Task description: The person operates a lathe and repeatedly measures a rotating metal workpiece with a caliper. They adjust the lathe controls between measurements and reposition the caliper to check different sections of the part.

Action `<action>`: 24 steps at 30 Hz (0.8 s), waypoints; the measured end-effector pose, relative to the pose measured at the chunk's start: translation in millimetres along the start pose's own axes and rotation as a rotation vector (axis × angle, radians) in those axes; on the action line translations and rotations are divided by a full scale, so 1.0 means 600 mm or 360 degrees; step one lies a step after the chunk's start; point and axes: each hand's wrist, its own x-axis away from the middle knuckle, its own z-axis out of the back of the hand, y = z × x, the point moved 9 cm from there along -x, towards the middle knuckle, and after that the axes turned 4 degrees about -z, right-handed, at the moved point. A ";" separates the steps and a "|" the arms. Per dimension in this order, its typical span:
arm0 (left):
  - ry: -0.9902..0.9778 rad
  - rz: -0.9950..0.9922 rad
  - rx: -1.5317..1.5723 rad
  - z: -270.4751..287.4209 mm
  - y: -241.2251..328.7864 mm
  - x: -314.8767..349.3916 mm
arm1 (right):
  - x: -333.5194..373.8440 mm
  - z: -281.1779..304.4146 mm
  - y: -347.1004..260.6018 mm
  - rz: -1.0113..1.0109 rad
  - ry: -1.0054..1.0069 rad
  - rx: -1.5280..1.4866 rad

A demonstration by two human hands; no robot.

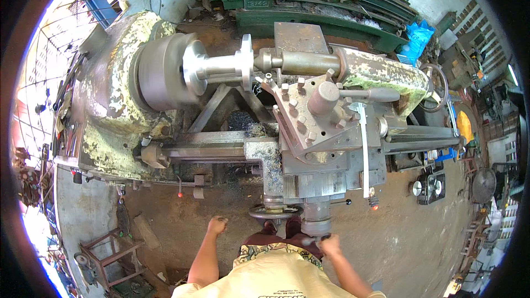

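In front of me a large lathe holds a shiny metal workpiece (221,66) with a flange at each end, between the chuck (165,72) and the tailstock centre (265,62). The chuck looks smeared, as if spinning. Beside the workpiece stands the square tool post (317,110), with several bolts and a clamp lever (367,95) on top. My right hand (331,245) is closed around a crank handle (316,239) at the near end of the cross slide (317,215). My left hand (218,224) hangs curled with nothing visible in it, left of the carriage handwheel (276,211) and apart from it.
A white calliper-like tool (364,149) lies along the carriage's right side. Metal chips (259,129) cover the carriage near the bed. Behind stands a green lathe (309,14) with a blue bag (418,38). A metal frame (113,256) stands at lower left, a spare chuck (428,189) at right.
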 end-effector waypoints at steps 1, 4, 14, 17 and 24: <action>-0.0021 -0.0021 0.0128 -0.013 0.013 0.009 | 0.019 0.018 0.023 -0.0149 -0.0067 -0.0296; -0.0112 -0.0128 0.0140 -0.039 0.030 0.025 | 0.091 -0.048 -0.014 0.0420 -0.0260 -0.0192; -0.0240 0.0329 0.0073 -0.042 -0.133 0.002 | 0.083 0.087 -0.058 0.0215 -0.0032 0.0220; -0.0225 0.0196 -0.0105 -0.023 -0.135 -0.011 | 0.200 0.229 -0.171 0.0709 0.0788 -0.0274; -0.0288 0.0187 -0.0162 -0.025 -0.106 -0.029 | 0.135 0.331 -0.441 0.1134 0.1281 0.0260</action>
